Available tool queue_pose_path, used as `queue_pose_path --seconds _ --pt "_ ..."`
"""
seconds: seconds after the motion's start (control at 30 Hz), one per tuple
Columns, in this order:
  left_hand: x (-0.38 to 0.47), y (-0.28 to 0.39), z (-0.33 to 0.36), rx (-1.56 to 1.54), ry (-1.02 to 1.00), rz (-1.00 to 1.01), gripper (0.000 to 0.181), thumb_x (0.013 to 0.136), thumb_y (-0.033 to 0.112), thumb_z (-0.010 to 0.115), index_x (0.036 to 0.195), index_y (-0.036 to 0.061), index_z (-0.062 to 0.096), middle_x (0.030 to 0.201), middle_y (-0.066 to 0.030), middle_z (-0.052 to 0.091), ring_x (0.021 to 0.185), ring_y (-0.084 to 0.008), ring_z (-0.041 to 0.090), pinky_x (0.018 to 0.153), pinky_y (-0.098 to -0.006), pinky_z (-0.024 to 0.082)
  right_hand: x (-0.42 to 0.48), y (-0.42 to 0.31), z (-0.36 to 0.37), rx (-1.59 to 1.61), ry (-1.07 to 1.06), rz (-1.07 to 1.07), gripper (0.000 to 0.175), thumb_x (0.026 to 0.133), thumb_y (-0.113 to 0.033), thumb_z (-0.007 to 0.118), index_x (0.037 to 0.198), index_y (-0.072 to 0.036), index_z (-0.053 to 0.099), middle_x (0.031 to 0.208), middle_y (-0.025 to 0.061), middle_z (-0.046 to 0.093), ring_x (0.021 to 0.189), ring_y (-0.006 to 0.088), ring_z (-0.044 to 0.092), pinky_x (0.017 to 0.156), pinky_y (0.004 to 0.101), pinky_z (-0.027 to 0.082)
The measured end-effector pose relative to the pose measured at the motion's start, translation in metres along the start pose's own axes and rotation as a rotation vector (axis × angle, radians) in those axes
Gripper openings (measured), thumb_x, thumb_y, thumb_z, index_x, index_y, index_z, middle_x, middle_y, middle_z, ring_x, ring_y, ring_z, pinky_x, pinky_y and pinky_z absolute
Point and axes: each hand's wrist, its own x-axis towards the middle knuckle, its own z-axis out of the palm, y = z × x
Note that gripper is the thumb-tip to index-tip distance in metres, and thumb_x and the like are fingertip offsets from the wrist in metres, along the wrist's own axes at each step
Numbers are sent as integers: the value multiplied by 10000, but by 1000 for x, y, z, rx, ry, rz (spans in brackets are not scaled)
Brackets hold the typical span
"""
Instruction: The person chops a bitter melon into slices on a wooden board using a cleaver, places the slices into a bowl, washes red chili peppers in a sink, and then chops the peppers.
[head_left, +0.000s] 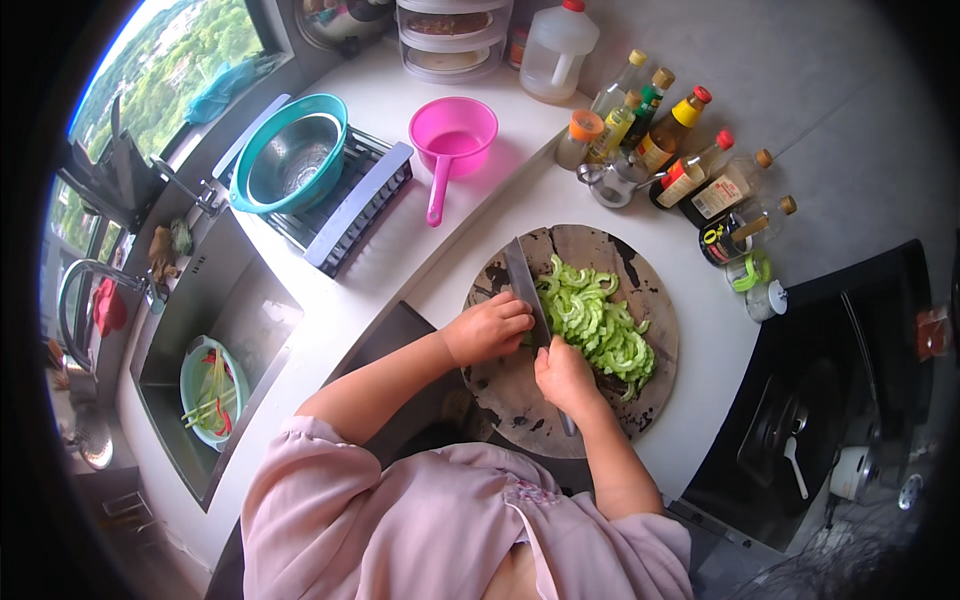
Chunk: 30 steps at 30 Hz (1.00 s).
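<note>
My right hand (568, 376) grips the handle of a kitchen knife, whose broad steel blade (520, 274) points away from me over a round wooden chopping board (501, 416). Just left of the blade, my left hand (491, 328) rests low over the board with its fingers curled towards the steel. Whatever may lie beneath those fingers is hidden. To the right of the knife spreads a heap of thin, crescent-shaped green slices, apparently bitter melon (600, 322). Dark stains and worn patches mark the board's surface.
Sauce bottles (670, 127) and a steel pot (616, 184) line the wall. A pink dipper (454, 124) and teal basin (337, 112) stand beyond a raised ledge. Left is a sink (259, 315) holding a basin of chillies and stalks (241, 394); right, a black cooktop (795, 352).
</note>
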Motion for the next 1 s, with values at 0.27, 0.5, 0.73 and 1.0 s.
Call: queue_pose_path --seconds 0.27,0.5,0.73,1.0 --pt "6 -1 2 -55 46 -13 288 668 48 623 946 35 551 985 -107 529 908 -294 504 793 -360 459 3 18 6 82 -6 -3 240 885 -183 477 807 43 482 598 236 559 474 338 582 515 431 469" --pt "1 -3 1 -33 58 -37 275 669 45 622 936 36 557 979 -104 528 909 -292 504 788 -356 463 5 11 10 -68 134 -202 236 885 -177 483 805 44 482 604 227 566 456 319 576 496 418 467" --pt "-7 -3 -4 -38 45 -42 262 676 47 639 926 45 563 943 -98 537 873 -291 511 759 -360 475 -7 -7 -14 26 5 -76 218 859 -186 488 810 25 500 678 256 582 661 429 582 599 497 467" --pt "-3 -5 -3 -62 52 -14 274 669 35 635 933 34 562 961 -99 547 865 -292 518 763 -360 471 -4 -1 -10 7 -59 -37 194 863 -160 475 821 29 492 671 254 585 650 420 589 586 490 472"
